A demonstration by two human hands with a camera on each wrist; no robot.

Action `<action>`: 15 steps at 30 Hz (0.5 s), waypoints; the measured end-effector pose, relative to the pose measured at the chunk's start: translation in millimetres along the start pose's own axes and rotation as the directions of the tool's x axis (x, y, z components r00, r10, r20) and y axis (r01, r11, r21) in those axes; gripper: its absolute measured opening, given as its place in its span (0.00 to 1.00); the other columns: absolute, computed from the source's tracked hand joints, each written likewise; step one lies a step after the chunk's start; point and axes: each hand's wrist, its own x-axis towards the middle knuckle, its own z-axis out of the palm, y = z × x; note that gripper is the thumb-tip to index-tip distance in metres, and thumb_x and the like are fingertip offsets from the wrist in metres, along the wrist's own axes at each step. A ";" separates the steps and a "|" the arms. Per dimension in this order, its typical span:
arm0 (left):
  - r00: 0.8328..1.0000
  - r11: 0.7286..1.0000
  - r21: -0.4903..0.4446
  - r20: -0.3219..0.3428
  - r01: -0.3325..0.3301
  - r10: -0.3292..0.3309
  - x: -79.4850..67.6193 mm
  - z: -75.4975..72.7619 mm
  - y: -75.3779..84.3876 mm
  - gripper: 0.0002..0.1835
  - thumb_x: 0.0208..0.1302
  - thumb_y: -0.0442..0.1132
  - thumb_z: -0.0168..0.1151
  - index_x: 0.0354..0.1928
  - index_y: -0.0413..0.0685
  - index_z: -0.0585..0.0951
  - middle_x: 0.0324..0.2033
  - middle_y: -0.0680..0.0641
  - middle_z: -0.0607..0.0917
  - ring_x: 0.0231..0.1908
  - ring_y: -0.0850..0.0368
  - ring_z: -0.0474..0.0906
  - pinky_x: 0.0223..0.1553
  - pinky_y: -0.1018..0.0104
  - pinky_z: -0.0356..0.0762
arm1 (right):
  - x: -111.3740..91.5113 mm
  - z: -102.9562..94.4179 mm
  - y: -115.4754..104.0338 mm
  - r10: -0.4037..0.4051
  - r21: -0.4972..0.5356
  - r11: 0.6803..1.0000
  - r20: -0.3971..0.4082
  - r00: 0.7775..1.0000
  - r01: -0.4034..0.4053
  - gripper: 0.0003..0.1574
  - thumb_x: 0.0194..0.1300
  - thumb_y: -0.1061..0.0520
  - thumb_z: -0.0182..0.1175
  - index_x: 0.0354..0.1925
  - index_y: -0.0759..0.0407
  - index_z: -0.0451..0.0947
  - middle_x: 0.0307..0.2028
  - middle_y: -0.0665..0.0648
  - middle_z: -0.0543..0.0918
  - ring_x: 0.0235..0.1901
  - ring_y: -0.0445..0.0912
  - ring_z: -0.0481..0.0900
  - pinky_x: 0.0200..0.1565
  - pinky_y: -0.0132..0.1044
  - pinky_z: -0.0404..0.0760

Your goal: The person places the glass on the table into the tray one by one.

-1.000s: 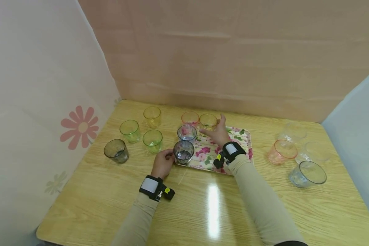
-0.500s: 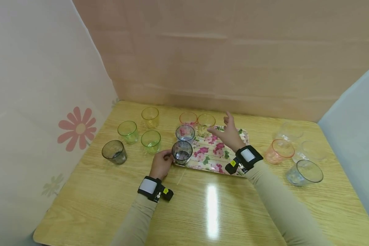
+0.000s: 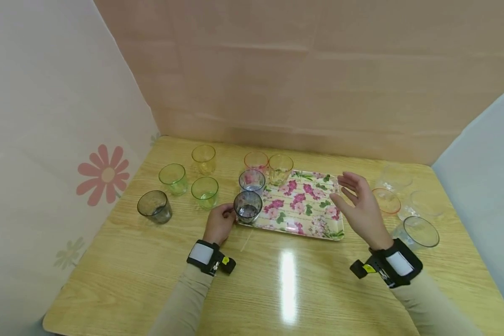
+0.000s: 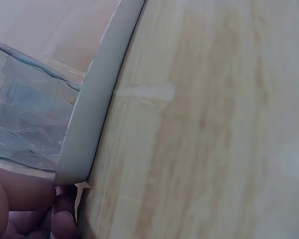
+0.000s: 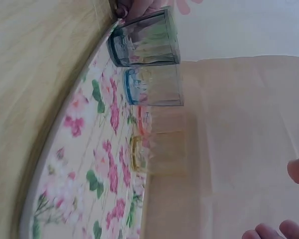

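My left hand (image 3: 219,225) is at the near left corner of a floral tray (image 3: 308,224), its fingers curled at the tray's edge in the left wrist view. Right beside it on the tray stands a dark grey glass (image 3: 248,207). Behind that are a bluish glass (image 3: 252,182), a pink glass (image 3: 256,161) and a yellow glass (image 3: 280,170), in the tray's left part. My right hand (image 3: 364,212) hovers past the tray's right edge, thumb and fingers apart, holding nothing. Beyond it is a pink-rimmed glass (image 3: 386,201), partly hidden by the hand.
Left of the tray stand a yellow glass (image 3: 204,160), two green glasses (image 3: 173,179) (image 3: 205,192) and a grey glass (image 3: 155,207). On the right are a bluish-grey glass (image 3: 417,232) and two clear glasses (image 3: 396,176) (image 3: 426,204). A cloth wall (image 3: 256,70) rises behind the wooden table (image 3: 151,280).
My right hand has come away from the yellow glass on the tray and moved right and nearer, toward the right-hand glasses. The left hand has stayed at the tray corner.
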 end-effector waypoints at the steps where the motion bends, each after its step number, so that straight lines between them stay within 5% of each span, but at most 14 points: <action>1: 1.000 1.000 -0.002 0.002 -0.006 0.006 0.0 0.2 -0.2 0.12 0.65 0.31 0.55 0.49 0.38 0.81 0.38 0.43 0.84 0.34 0.56 0.77 0.33 0.65 0.74 | -6.1 -5.2 -0.4 -0.007 0.000 1.000 -0.017 1.000 0.007 0.38 0.64 0.61 0.59 0.68 0.61 0.53 0.61 0.64 0.65 0.61 0.54 0.64 0.60 0.30 0.65; 9: 1.000 1.000 -0.002 0.001 -0.004 0.004 -0.5 -1.2 1.2 0.13 0.65 0.31 0.55 0.50 0.39 0.81 0.38 0.43 0.83 0.35 0.55 0.77 0.35 0.64 0.74 | -37.1 -42.5 1.0 -0.064 -0.059 0.997 -0.183 0.981 0.055 0.41 0.58 0.72 0.60 0.66 0.63 0.56 0.59 0.58 0.66 0.59 0.43 0.65 0.58 0.24 0.64; 15: 1.000 1.000 0.003 0.000 -0.003 0.003 -0.8 0.1 0.9 0.12 0.65 0.31 0.55 0.49 0.38 0.81 0.38 0.43 0.83 0.35 0.54 0.77 0.36 0.63 0.74 | -54.2 -74.3 17.3 0.002 -0.086 0.996 -0.339 0.941 -0.033 0.45 0.55 0.73 0.61 0.67 0.60 0.54 0.61 0.53 0.62 0.60 0.43 0.60 0.64 0.27 0.55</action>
